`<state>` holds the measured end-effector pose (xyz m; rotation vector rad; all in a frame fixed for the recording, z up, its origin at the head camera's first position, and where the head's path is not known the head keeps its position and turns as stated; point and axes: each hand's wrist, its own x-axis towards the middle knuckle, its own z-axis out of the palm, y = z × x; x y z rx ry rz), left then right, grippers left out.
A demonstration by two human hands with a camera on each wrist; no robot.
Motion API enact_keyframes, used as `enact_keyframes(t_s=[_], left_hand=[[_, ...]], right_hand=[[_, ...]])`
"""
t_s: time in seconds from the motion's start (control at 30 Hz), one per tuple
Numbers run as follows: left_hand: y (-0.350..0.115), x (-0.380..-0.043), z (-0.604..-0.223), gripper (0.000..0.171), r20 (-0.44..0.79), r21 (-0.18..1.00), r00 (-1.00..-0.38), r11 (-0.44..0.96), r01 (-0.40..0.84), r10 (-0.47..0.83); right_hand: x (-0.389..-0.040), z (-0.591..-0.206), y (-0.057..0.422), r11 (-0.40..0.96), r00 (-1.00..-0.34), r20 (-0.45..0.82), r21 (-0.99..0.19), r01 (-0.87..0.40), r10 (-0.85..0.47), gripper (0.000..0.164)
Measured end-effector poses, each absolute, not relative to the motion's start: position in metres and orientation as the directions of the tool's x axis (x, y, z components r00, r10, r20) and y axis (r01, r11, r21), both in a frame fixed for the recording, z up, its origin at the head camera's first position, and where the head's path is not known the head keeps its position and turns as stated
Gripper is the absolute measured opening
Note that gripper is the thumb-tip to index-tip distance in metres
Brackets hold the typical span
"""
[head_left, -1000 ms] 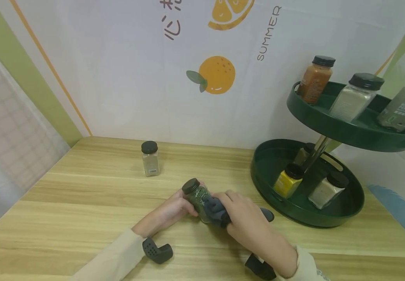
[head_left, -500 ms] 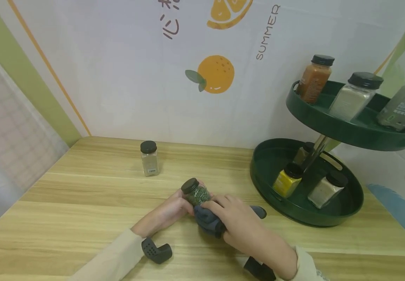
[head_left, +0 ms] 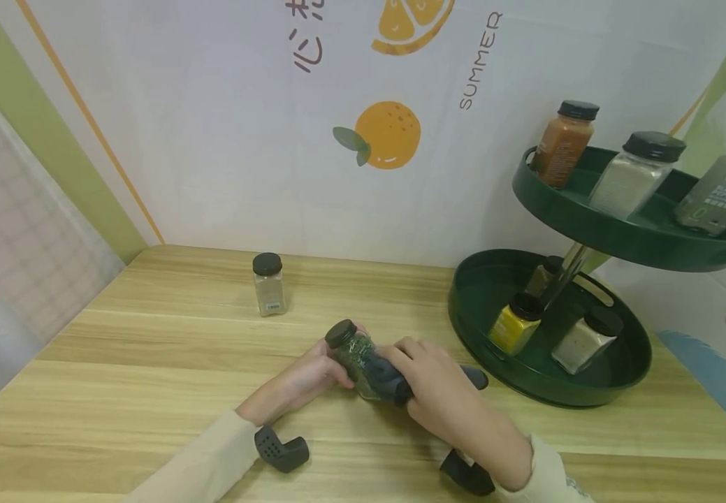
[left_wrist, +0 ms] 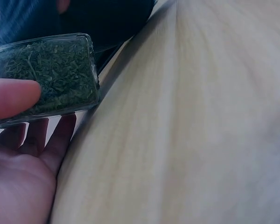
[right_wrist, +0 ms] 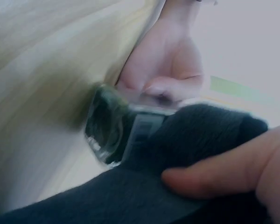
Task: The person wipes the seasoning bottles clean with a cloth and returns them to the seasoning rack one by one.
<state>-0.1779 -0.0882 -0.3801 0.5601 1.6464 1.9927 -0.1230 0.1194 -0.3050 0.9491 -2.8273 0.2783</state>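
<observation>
A clear spice jar [head_left: 355, 351] of dried green herbs, with a dark lid, leans tilted above the wooden table. My left hand [head_left: 314, 375] holds it, the thumb across one side and the fingers beneath, as the left wrist view of the jar [left_wrist: 60, 77] shows. My right hand [head_left: 441, 388] grips a bunched dark blue-grey cloth [head_left: 388, 377] and presses it against the jar's lower side. In the right wrist view, the thumb lies on the cloth [right_wrist: 191, 144], and the jar's base [right_wrist: 105, 126] shows beyond it. Part of the jar's side is hidden by the cloth.
Another jar [head_left: 269, 285] with beige contents stands upright at the table's back left. On the right is a two-tier dark green rack [head_left: 589, 384]; its upper tray [head_left: 627, 241] bears an orange-brown jar [head_left: 564, 143] and others, its lower one a yellow jar [head_left: 516, 323] and others.
My right hand and the cloth slid left over the jar, covering more of it, then back right, uncovering the herbs again. The left hand and jar have stayed nearly in place.
</observation>
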Motion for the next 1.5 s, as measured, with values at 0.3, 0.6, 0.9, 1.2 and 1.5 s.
enact_keyframes(t_s=[0.3,0.6,0.9,1.2,1.5], left_hand=[[-0.087,-0.18,-0.379,0.061,0.007,0.985,-0.788,-0.14,-0.1,0.615],[-0.087,-0.179,-0.379,0.066,-0.001,0.979,-0.801,-0.161,-0.121,0.599],[-0.089,-0.178,-0.379,0.068,0.004,0.977,-0.791,-0.171,-0.127,0.611],[-0.087,-0.18,-0.379,0.072,0.003,0.973,-0.794,-0.186,-0.138,0.608],[-0.089,-0.179,-0.379,0.071,0.005,0.973,-0.79,-0.186,-0.138,0.613]], right_hand=[[-0.122,-0.31,0.114,0.69,-0.676,0.392,-0.129,-0.712,-0.624,0.071],[-0.137,-0.317,0.123,0.786,-0.742,0.463,-0.144,-0.602,-0.484,0.055],[-0.12,-0.308,0.114,0.696,-0.691,0.303,-0.111,-0.71,-0.657,0.066],[-0.122,-0.304,0.122,0.714,-0.731,0.136,-0.157,-0.682,-0.669,0.06],[-0.127,-0.303,0.127,0.705,-0.713,0.083,-0.102,-0.701,-0.697,0.055]])
